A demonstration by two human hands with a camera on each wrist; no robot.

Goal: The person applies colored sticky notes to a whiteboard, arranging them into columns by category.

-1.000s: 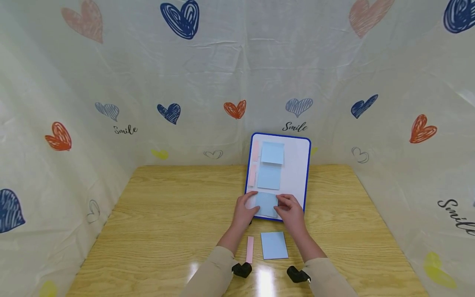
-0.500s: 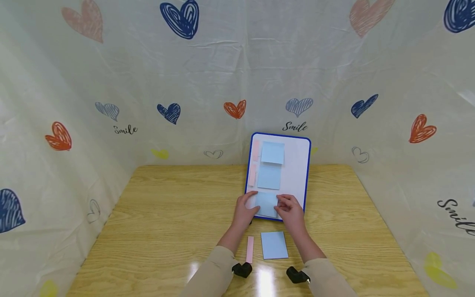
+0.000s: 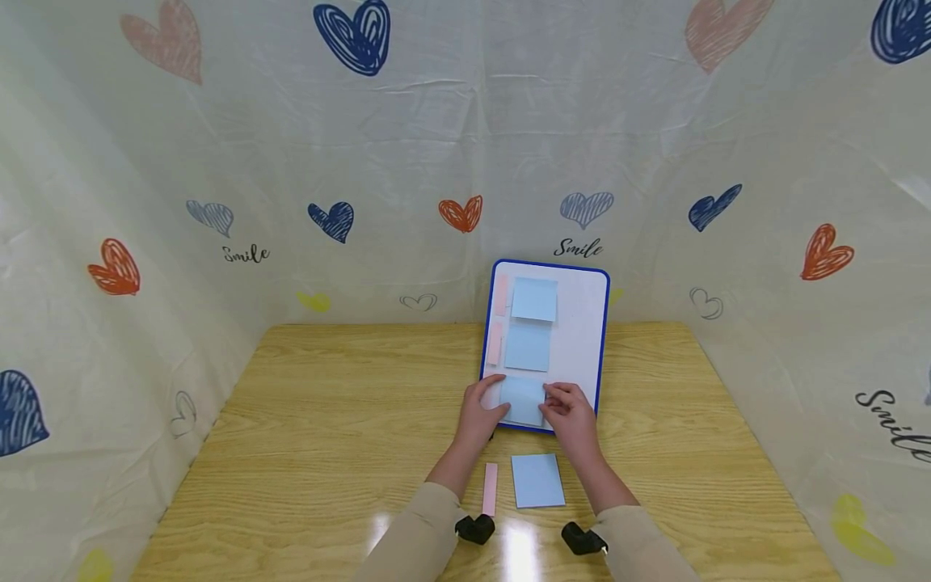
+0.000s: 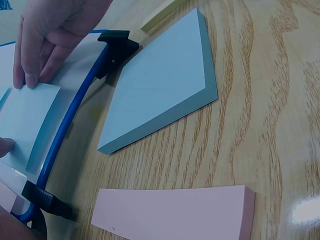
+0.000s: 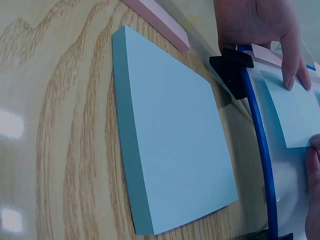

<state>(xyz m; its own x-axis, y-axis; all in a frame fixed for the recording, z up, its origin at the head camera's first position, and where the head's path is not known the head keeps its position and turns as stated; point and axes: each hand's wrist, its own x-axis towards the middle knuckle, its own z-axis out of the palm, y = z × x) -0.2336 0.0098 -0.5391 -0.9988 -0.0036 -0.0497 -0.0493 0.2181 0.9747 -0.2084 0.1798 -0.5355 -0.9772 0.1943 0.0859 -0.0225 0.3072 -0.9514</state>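
Observation:
A whiteboard (image 3: pixel 575 347) with a blue frame leans on stands at the back of the table. On its lower part lies a light blue sticky note (image 3: pixel 522 400). My left hand (image 3: pixel 480 414) is at the note's left side, with extended thumb and index finger near its lower and upper left corners. My right hand (image 3: pixel 570 411) pinches the right edge between thumb and fingertips. In the left wrist view, the right fingers (image 4: pixel 30 75) meet the sticky note's edge. In the right wrist view, the left thumb (image 5: pixel 290 75) presses on its face.
Higher on the board are two more blue notes (image 3: pixel 534 300) and two pink strips (image 3: pixel 494 343). In front lie a thick blue sticky-note pad (image 3: pixel 538 481) and a narrow pink pad (image 3: pixel 490 489). A pale yellow strip (image 4: pixel 162 15) lies beyond. Black clips (image 4: pixel 47 200) hold the board's lower edge.
My right fingertips have shifted very slightly to the right along with the note's right edge. The left hand, the board and the pads stay put.

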